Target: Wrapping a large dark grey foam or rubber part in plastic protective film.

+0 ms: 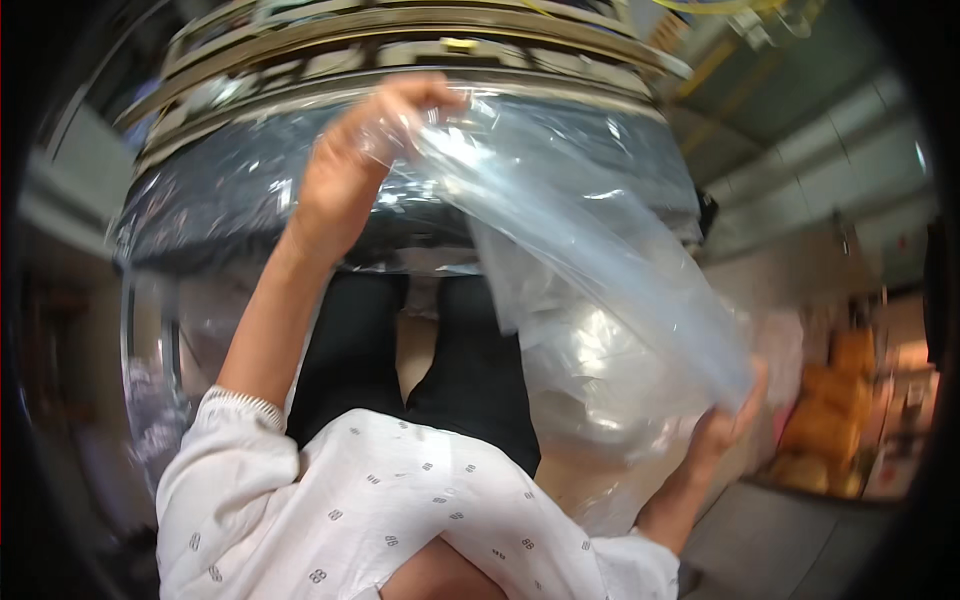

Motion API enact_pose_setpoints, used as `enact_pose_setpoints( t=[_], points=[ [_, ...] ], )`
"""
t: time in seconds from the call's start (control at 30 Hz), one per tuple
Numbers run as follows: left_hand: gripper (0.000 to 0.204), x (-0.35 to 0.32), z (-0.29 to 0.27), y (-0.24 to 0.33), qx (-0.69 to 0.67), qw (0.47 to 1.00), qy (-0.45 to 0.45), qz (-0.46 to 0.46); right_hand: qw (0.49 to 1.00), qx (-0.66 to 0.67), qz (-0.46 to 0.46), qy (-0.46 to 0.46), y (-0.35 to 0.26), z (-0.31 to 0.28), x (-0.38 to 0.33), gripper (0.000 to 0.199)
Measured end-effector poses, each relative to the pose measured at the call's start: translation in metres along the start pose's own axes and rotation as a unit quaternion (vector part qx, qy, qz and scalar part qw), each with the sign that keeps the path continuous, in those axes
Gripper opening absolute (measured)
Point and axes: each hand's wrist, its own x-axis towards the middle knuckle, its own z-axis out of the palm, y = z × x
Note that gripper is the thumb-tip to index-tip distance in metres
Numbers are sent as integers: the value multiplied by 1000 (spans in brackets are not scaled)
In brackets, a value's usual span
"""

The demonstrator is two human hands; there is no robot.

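Head view, looking down through a wide, curved lens: a person in a white patterned top and dark trousers is holding a large clear plastic bag (590,260) stretched between both hands. The left hand (355,165) is reaching up and away from the body, its fingers (425,95) pinching together on the bag's upper corner near the top middle of the picture. The right hand (725,420) is sitting low at the right, close to the body, its fingers closing on the bag's lower edge; the plastic is covering part of them, so the exact grip is hard to make out. The bag is hanging in the air as a slanting sheet from upper left to lower right, crumpling and catching bright glare. Behind it, a wide tabletop (230,200) covered in shiny plastic film is curving across the upper half of the picture, with more loose clear plastic (590,400) bunching below the bag beside the person's legs. At the far right, blurred orange shapes (830,420) are standing well apart from the hands.
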Motion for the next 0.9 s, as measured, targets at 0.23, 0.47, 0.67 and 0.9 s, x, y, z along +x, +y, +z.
enact_pose_setpoints(
  t=[0.23, 0.47, 0.67, 0.9],
  points=[
    [21, -39, -121, 56, -112, 929, 307, 175, 663, 418, 314, -536, -75, 199, -56, 43],
    [19, -171, -216, 75, 19, 931, 360, 61, 761, 324, -163, -538, -149, 296, -15, 45],
    [17, -278, -211, 87, 188, 859, 466, -99, 842, 8, -357, -404, -115, 395, 85, 47],
    [15, -327, -218, 136, 506, 668, 214, -502, 797, -182, -364, -447, -71, 384, 81, 53]
  ],
)
